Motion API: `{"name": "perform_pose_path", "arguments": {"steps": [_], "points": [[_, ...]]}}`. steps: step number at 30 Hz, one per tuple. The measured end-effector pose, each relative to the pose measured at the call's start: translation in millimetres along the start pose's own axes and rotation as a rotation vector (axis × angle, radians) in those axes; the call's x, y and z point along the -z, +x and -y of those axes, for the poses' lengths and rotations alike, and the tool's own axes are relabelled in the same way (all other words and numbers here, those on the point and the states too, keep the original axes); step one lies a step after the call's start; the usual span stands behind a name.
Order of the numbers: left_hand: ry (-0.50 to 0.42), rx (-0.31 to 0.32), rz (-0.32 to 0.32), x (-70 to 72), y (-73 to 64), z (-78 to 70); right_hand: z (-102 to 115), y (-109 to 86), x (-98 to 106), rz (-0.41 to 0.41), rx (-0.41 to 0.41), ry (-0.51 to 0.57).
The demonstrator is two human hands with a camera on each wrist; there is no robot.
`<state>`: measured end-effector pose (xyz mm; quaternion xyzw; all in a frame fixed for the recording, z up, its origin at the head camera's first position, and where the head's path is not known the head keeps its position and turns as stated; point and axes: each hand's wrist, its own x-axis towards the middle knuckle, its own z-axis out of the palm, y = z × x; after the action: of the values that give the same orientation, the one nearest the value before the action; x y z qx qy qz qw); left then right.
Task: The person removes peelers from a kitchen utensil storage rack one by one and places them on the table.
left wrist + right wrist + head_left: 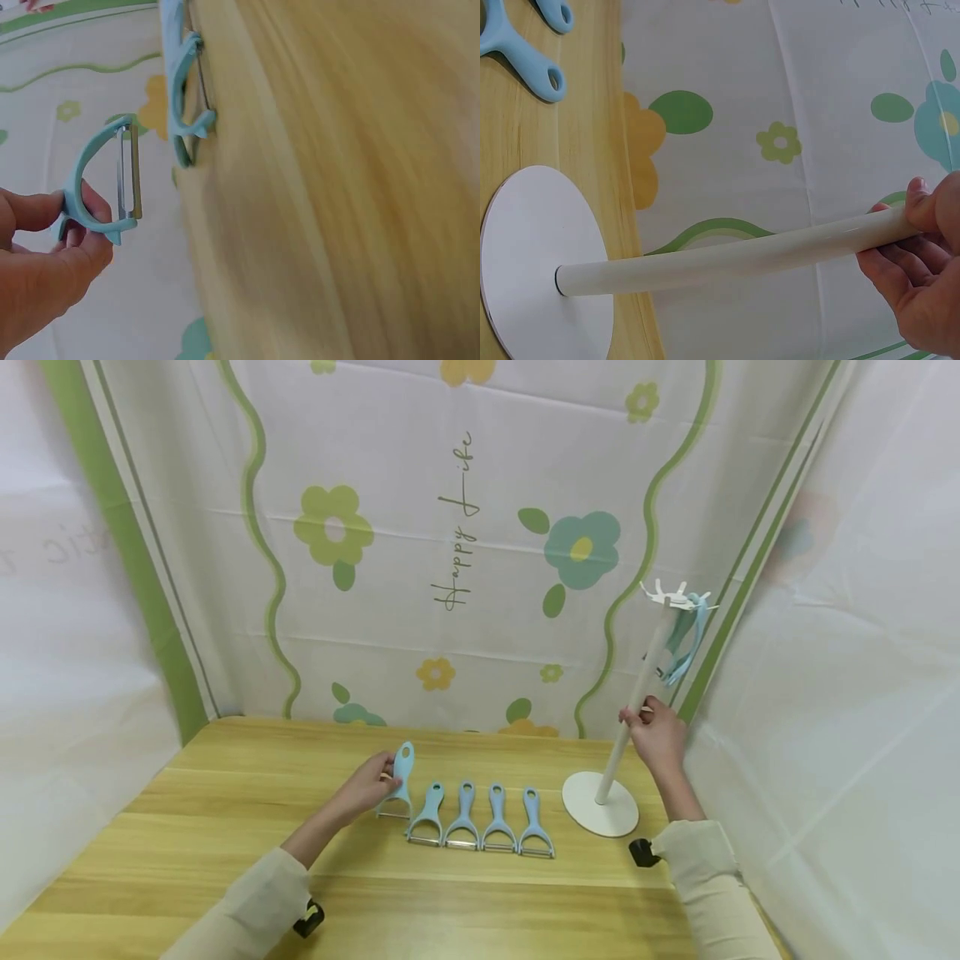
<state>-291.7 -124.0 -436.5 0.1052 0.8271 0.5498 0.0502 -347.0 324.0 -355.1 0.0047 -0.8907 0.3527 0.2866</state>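
Observation:
My left hand (372, 787) pinches a light blue Y-shaped peeler (79, 184) just below its handle, with the blade end toward the table. To its right, several more peelers (498, 818) lie in a row, handles pointing away from me. My right hand (656, 735) grips the pole of a white stand (727, 262) partway up; its round base (581, 810) rests on the table. At the top of the stand is a ring of hooks (670, 599), and blue-green peelers (684, 643) hang from its right side; how many, I cannot tell.
The wooden table (465, 910) ends at a white flowered curtain (420, 527) behind the peelers. Pale curtain walls (840, 743) close in on the left and right, the right one near the stand and my right arm.

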Motion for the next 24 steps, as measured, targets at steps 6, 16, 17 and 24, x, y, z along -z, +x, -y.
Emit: {"name": "perform_pose_path", "arguments": {"steps": [6,16,17,24], "points": [[0.072,0.045,0.028,4.0,-2.2,11.9,-2.7,0.4,-1.8,-0.015,-0.007,0.017],[0.125,0.128,0.074,5.4,4.2,27.4,-3.8,0.2,-2.6,-0.001,-0.016,0.03],[0.133,0.13,0.073,5.4,5.7,28.5,-3.7,0.2,-2.5,0.0,-0.019,0.027],[0.243,0.2,0.034,2.4,14.6,35.0,-1.1,0.6,-2.3,0.008,-0.011,0.014]]}}
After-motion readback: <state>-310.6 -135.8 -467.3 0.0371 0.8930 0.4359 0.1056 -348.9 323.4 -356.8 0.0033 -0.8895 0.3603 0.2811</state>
